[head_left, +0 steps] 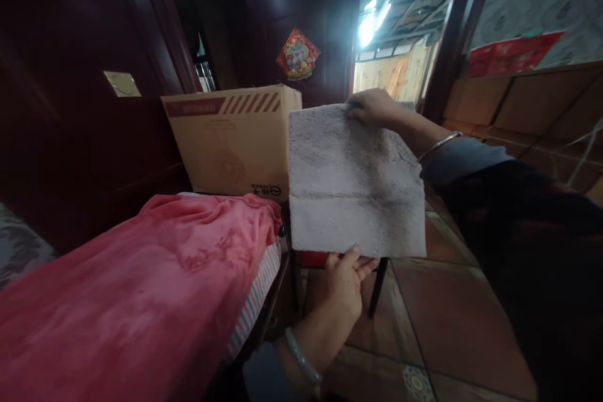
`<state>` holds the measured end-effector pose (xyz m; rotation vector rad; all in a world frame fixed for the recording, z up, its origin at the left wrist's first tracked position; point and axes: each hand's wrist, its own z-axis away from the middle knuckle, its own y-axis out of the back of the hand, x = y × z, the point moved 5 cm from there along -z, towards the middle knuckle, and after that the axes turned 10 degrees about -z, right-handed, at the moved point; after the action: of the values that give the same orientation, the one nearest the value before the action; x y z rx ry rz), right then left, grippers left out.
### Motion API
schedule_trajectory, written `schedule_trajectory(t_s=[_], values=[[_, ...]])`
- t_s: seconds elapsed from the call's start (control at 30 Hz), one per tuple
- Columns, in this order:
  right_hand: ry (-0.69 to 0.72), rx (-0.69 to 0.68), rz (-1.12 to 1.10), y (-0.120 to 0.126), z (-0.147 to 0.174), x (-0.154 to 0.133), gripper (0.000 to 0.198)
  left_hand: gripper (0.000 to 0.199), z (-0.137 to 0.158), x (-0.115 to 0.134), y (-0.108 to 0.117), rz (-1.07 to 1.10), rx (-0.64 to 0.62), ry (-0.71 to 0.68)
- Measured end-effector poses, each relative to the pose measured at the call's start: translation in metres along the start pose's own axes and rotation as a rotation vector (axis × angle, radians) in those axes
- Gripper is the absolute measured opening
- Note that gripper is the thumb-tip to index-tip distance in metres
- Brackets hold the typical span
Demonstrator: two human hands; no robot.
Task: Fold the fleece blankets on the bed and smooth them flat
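Observation:
Upright in front of me is a folded greyish-white towel (330,169) with a fuzzy nap, a crease across its middle and dark smudges or shadow on its right part. My right hand (374,108) grips its top edge, fingers curled over onto the near side. At the bottom edge, my left hand (346,279) pinches the towel, with the thumb in front and the fingers partly hidden behind. Behind the towel, dark legs and a red patch of what looks like a chair or stool (378,289) show below it.
On the left, a pink blanket (188,270) covers a bed with a striped sheet. A large cardboard box (230,144) stands beyond it. Brown tiles (447,308) cover the floor at right. Behind are a dark door with a red decoration (298,54) and a bright doorway.

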<state>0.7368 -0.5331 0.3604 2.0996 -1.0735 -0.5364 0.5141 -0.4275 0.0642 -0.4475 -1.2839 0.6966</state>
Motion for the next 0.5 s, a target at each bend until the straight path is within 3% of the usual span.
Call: schedule_trajectory(t_s=[0.23, 0.37, 0.5], values=[[-0.076, 0.009, -0.061, -0.048, -0.004, 0.046, 0.036, 0.038, -0.02, -0.017, -0.003, 0.034, 0.081, 0.032], [-0.085, 0.012, -0.083, -0.068, 0.0, 0.045, 0.036, 0.034, -0.03, -0.029, 0.002, 0.07, 0.021, 0.03], [-0.157, -0.101, -0.116, -0.09, 0.021, 0.034, 0.039, 0.03, -0.036, -0.034, 0.006, 0.044, 0.053, 0.073]])
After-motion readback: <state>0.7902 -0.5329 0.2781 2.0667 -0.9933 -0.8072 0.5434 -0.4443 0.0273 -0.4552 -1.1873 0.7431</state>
